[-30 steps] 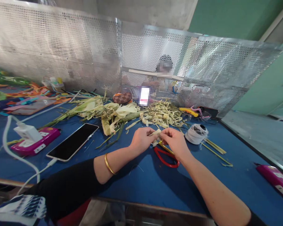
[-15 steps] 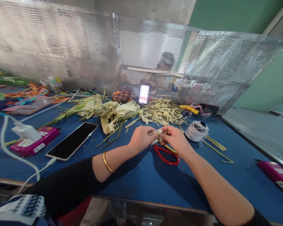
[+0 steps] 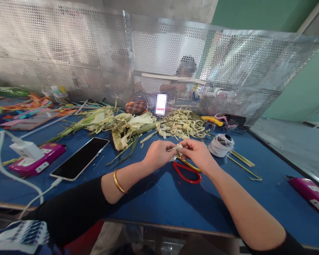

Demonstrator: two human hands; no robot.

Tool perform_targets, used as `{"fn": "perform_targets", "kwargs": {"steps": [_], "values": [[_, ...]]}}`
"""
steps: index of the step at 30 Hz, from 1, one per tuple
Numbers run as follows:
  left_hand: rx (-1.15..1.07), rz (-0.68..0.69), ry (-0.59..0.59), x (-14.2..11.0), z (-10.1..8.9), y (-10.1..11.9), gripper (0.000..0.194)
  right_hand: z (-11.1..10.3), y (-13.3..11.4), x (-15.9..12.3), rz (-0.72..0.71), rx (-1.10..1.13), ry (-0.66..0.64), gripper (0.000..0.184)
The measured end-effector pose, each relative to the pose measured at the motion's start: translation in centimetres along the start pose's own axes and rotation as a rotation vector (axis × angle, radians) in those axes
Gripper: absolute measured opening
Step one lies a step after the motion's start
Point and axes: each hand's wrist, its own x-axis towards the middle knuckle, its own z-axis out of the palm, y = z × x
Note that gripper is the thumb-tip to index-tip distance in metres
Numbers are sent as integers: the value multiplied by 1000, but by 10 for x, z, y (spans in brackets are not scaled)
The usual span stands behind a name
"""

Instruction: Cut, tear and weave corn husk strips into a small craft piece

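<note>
Both hands meet over the middle of the blue table (image 3: pixel 159 209), pinching a small piece of pale corn husk (image 3: pixel 179 150) between them. My left hand (image 3: pixel 159 154) has its thumb and fingers closed on the husk's left side. From the other side, my right hand (image 3: pixel 195 153) grips it with thumb and forefinger. Just below the hands lie scissors (image 3: pixel 187 173) with red and yellow handles, their blades hidden. To the right of my right hand stands a spool of white thread (image 3: pixel 221 145). Thin dry stalks (image 3: pixel 243 161) lie beside the spool.
Corn husks (image 3: pixel 133 124) and a heap of husk strips (image 3: pixel 184 124) lie behind the hands. On the left are a phone (image 3: pixel 79 159) on a cable and a magenta power strip (image 3: pixel 39 161). A perforated metal screen (image 3: pixel 170 46) stands at the back, a person behind it.
The hands stay together on the husk, with small shifts of the fingers. The whole view has moved slightly, so everything sits a little further left and up.
</note>
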Motion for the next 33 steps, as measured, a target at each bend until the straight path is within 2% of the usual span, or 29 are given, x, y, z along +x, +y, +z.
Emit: {"fn": "perform_targets", "kwargs": {"steps": [8, 14, 18, 23, 26, 29, 33], "values": [[117, 19, -59, -1, -3, 5, 21, 2, -6, -4, 30, 43, -38, 17], [164, 21, -100, -1, 1, 4, 19, -1, -5, -4, 52, -100, 62, 16], [121, -9, -140, -1, 2, 6, 20, -3, -4, -1, 54, -128, 61, 18], [64, -41, -127, -1, 0, 7, 21, -8, -3, 1, 94, 13, 20, 18], [-14, -66, -106, 1, 1, 2, 19, -10, -4, 1, 72, -15, 58, 20], [-155, -128, -36, 4, 4, -6, 19, -11, -6, 0, 17, -84, 125, 20], [-301, -194, 55, 7, 8, -13, 21, -8, -7, -2, 10, -203, 108, 15]]}}
